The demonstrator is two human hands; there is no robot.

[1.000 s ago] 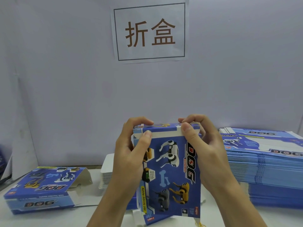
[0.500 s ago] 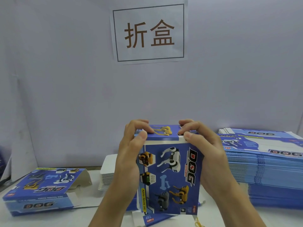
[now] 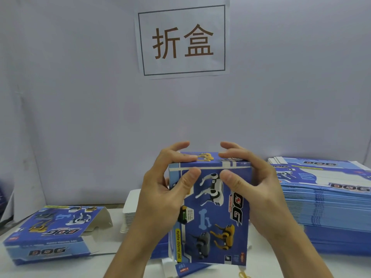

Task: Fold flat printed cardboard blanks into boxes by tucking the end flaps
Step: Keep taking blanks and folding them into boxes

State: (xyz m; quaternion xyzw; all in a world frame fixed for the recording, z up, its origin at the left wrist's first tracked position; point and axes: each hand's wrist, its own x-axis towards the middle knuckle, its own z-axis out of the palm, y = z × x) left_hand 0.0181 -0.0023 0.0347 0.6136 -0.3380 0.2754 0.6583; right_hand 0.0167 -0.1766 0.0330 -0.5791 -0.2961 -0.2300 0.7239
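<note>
Fingers (image 3: 181, 157) of the left hand (image 3: 160, 197) curl over the far top edge of the box (image 3: 212, 213) while its thumb presses the front panel just under that edge; the right hand (image 3: 259, 193) mirrors it, fingers on the top flap (image 3: 208, 158), thumb on the front, so both hands grasp the box between them. A second ago the top end stood partly open, with a white flap edge showing; now the flap lies flat and closed, with the index fingers lifted off it, which suggests the tuck at this end is finished. The box stands upright at the middle of the view, above the desk (image 3: 112, 263), long axis running from 12 to 6 o'clock, printed front facing the camera, closed end at 12. At 6 o'clock a small flap marked TOP hangs loose, so that end appears untucked. A folded box (image 3: 50, 231) lies at 8 o'clock, the stack of flat blanks (image 3: 329, 207) at 3 o'clock.
</note>
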